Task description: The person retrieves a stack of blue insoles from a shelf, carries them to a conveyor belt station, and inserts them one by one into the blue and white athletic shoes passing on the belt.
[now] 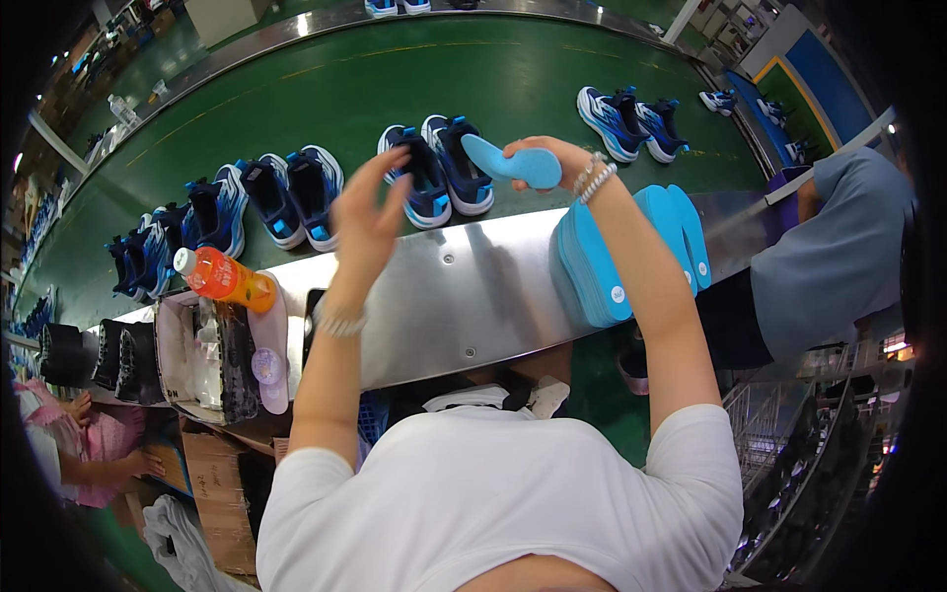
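My right hand (551, 159) grips a light blue shoe insole (494, 157) by its near end. The insole's far end hangs over the opening of a navy sneaker (473, 194) on the green conveyor belt (510, 81). Slightly blurred, my left hand (373, 200) is raised with spread fingers, nothing in it, beside the paired navy sneaker (425, 174). Below my right forearm, a stack of blue insoles (588, 259) lies on the metal ledge (422, 311), and more blue insoles (662, 214) lie right of it.
More sneakers stand on the belt left (270, 200) and right (610, 122). An orange drink bottle (226, 280), a pale insole (270, 333) and an open box (200, 355) crowd the ledge's left part. Co-workers are at the far left (96, 451) and right (836, 251).
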Demonstrator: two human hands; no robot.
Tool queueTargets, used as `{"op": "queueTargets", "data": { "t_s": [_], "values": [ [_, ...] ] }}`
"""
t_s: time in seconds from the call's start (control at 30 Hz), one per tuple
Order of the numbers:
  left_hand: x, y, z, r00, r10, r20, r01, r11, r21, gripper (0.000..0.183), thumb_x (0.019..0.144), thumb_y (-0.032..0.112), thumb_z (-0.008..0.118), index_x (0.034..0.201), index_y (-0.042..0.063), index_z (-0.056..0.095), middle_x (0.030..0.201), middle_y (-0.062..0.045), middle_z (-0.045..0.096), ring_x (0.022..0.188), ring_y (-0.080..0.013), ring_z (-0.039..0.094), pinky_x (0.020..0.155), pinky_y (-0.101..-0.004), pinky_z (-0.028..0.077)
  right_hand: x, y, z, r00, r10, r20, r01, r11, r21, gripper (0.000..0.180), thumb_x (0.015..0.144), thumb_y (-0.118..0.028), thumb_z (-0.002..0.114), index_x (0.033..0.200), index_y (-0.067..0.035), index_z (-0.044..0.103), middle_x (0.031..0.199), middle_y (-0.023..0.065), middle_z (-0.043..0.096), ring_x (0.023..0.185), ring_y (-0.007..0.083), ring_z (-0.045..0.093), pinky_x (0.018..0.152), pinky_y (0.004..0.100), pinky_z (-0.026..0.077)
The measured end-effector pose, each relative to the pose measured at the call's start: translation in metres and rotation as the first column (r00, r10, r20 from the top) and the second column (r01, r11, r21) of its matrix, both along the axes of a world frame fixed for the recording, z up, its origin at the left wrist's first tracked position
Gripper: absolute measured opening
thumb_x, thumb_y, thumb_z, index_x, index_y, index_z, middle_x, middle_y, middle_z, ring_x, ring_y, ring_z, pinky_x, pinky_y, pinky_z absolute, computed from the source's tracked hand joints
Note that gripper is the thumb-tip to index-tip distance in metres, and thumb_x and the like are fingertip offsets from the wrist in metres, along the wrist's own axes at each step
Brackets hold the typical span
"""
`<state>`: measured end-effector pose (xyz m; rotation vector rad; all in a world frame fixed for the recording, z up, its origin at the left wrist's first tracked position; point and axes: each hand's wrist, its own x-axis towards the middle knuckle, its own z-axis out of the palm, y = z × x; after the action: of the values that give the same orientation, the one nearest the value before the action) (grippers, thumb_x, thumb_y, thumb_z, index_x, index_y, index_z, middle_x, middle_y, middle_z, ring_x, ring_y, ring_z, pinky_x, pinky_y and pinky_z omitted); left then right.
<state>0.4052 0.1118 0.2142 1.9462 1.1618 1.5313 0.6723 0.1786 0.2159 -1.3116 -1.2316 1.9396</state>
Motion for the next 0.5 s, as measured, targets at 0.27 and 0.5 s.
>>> {"op": "queueTargets", "data": {
  "t_s": [0.27, 0.5],
  "values": [
    [0.067, 0.128, -0.071, 0.554, 0.32, -0.769, -0.207, 0.947, 0.245, 0.023, 0.072, 0.011, 0.048, 0.09, 0.0, 0.057, 0.076, -0.013, 0.06, 0.088, -0.0259, 0.054, 0.095, -0.041, 0.028, -0.028, 0.05, -0.025, 0.947, 0.091, 0.308, -0.071, 0.995, -0.076, 0.021, 0.084, -0.028, 0.046, 0.098, -0.014, 0.051, 0.068, 0.0041, 0.056, 0.053, 0.0101, 0.056, 0.038, 0.0202, 0.035],
    [0.049, 0.138, -0.077, 0.578, 0.189, -0.794, -0.114, 0.982, 0.151, 0.016, 0.067, 0.016, 0.057, 0.078, 0.004, 0.059, 0.069, -0.012, 0.059, 0.078, -0.0247, 0.055, 0.09, -0.0394, 0.034, -0.088, 0.069, -0.069, 0.299, -0.184, 0.937, -0.621, 0.708, 0.337, 0.025, 0.077, -0.019, 0.046, 0.08, -0.003, 0.064, 0.085, 0.0195, 0.061, 0.081, 0.0297, 0.061, 0.072, 0.0368, 0.048]
  ]
}}
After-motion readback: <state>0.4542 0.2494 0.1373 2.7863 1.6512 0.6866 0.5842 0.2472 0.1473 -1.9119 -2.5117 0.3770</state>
